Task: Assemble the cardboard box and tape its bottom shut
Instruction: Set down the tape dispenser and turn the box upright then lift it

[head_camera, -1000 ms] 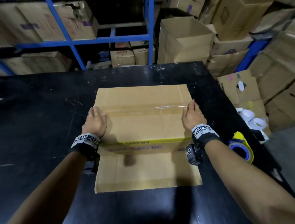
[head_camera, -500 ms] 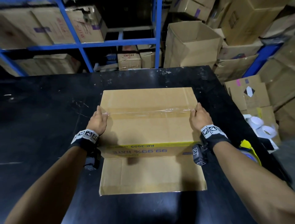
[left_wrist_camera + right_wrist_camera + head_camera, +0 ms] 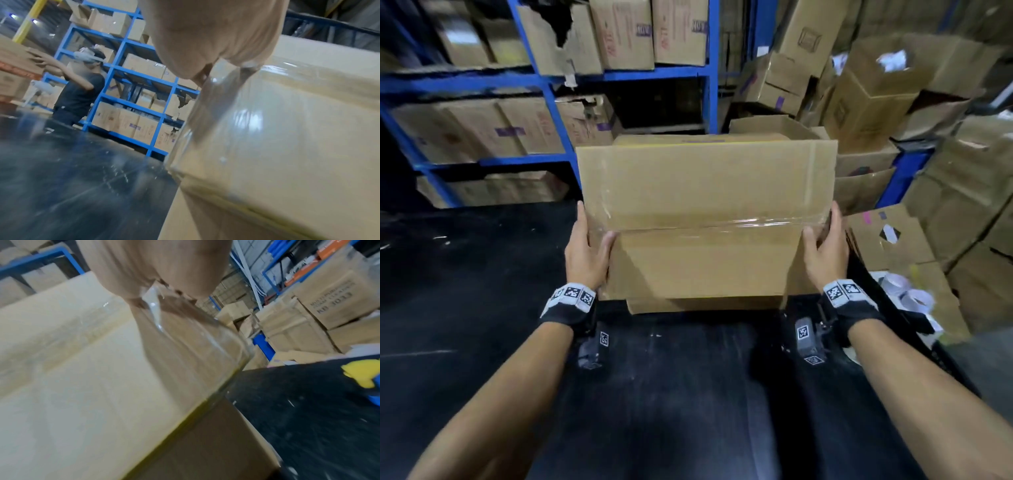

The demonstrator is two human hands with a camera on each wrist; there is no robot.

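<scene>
The cardboard box (image 3: 705, 219) is being held up off the black table (image 3: 465, 308), its taped bottom tilted toward the person, with the left hand (image 3: 585, 250) and the right hand (image 3: 825, 246) clamping its two short ends — fingers wrapped around the side walls, thumbs lying on the taped face. The clear tape strip (image 3: 722, 224) is running across the seam from one hand to the other, and in the right wrist view its end (image 3: 153, 305) is standing loose beside the box corner. That, I would guess, is the weak spot: if the end is not pressed down, the strip could peel and the bottom flaps could spring open as the box is being turned. The grip is only a squeeze on thin walls, so the box may also buckle or slip and drop onto the table. A loose flap (image 3: 705, 305) is hanging below the box, near the table. To the right of the box, a yellow and blue tape dispenser (image 3: 362, 378) is sitting on the table. Behind the box, blue shelving (image 3: 544, 85) is holding cartons; right of it, more cartons (image 3: 893, 102) are piled up. Another person (image 3: 78, 92) is working at the shelving to the left of the box.
</scene>
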